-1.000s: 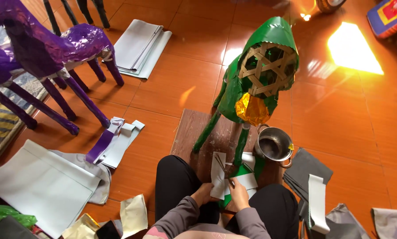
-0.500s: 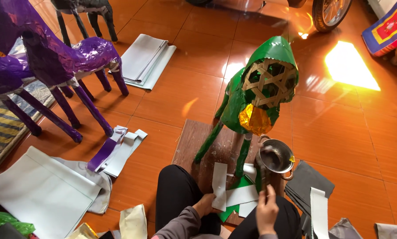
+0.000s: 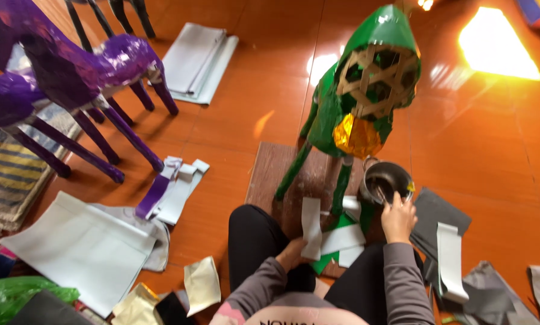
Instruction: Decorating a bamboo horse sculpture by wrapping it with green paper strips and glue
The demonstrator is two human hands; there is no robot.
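Fingers of our right hand [image 3: 398, 216] curl together at the near rim of the small metal pot [image 3: 388, 179], apparently around a thin stick dipped in it; we cannot tell the grip for sure. Our left hand [image 3: 294, 251] pinches the lower end of a white paper strip [image 3: 311, 224], whose long axis runs away from us toward the green figure [image 3: 354, 114]. Pot and figure stand on the brown board [image 3: 270, 174], the pot at its right edge.
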